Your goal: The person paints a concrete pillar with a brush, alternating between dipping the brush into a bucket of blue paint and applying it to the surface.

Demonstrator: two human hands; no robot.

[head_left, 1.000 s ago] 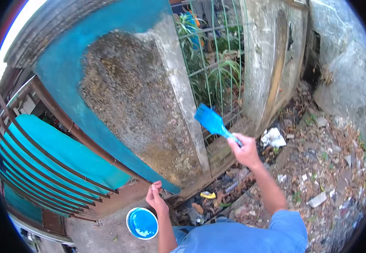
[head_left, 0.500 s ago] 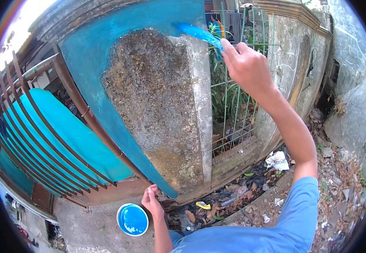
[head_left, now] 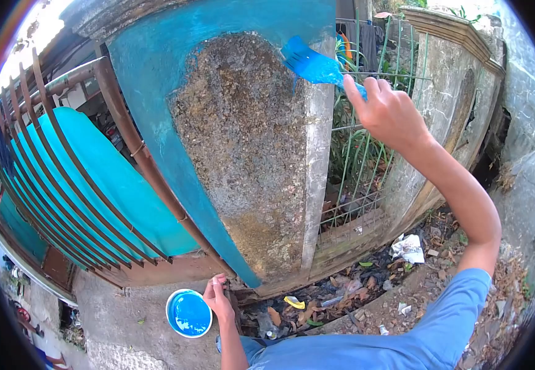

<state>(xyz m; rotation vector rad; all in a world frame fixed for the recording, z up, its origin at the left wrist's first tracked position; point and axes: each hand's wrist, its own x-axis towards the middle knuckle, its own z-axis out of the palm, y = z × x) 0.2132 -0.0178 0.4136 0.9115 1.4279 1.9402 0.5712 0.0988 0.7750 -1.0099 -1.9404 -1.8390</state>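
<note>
My right hand (head_left: pixel 394 114) grips a paintbrush (head_left: pixel 317 65) coated in bright blue paint. Its bristles lie against the top right of the pillar (head_left: pixel 249 142), where blue paint meets rough bare plaster. Low by the pillar's foot, my left hand (head_left: pixel 218 299) has its fingers pinched together; I cannot tell what, if anything, they hold. Just left of that hand is a round white-rimmed paint tub (head_left: pixel 189 313) with blue paint inside.
Right of the pillar runs a green metal fence (head_left: pixel 366 142) with plants behind it. A rusty barred gate (head_left: pixel 110 105) backed by turquoise sheeting (head_left: pixel 95 179) stands on the left. Leaves and litter (head_left: pixel 341 290) line the wall's foot, with crumpled white paper (head_left: pixel 407 248) among them.
The brush has come down along the pillar's upper right, its bristles now spread wider, and my right hand has lowered with it. The view has shifted slightly. My left hand stays beside the tub.
</note>
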